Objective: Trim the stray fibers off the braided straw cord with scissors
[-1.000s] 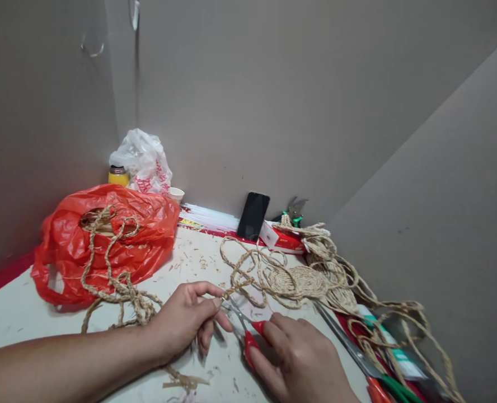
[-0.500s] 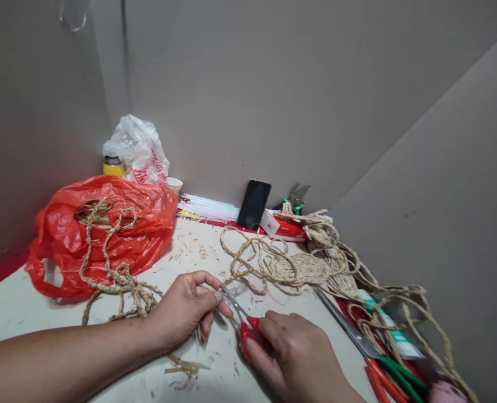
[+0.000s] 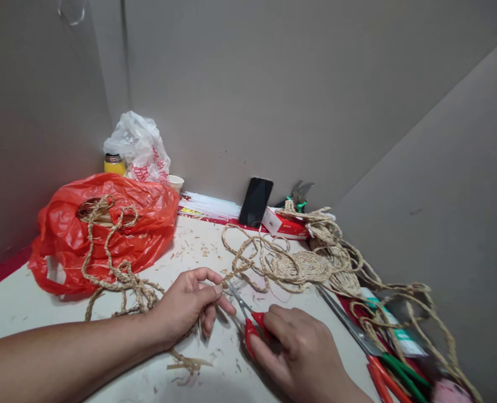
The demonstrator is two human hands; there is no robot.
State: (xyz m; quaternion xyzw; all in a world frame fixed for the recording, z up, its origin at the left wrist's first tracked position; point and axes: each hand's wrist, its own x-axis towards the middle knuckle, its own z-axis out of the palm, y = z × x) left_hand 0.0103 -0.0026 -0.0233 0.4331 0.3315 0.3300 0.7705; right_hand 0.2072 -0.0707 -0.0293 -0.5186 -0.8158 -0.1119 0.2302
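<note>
Between thumb and forefinger, my left hand [image 3: 196,305] pinches a braided straw cord [image 3: 230,274]. From there the cord runs out in loops to a coiled flat straw mat [image 3: 299,267]. My right hand [image 3: 296,347] holds small red-handled scissors [image 3: 248,316], with a finger and thumb in the handles. The blades are parted slightly, their tips beside the left fingertips and the cord. Under my left hand a frayed cord end [image 3: 187,362] lies on the table. More braided cord [image 3: 137,288] is heaped by my left forearm.
A red plastic bag [image 3: 106,240] holding straw stands at left, with a white bag [image 3: 141,143], yellow bottle [image 3: 114,164] and paper cup [image 3: 175,182] behind. A phone [image 3: 256,201] leans at the back. Large shears [image 3: 383,364] and cord bundles line the right edge.
The scissors and my right hand have moved slightly right, so the blade tips sit a little farther from my left fingertips. My left hand keeps its pinch on the cord.
</note>
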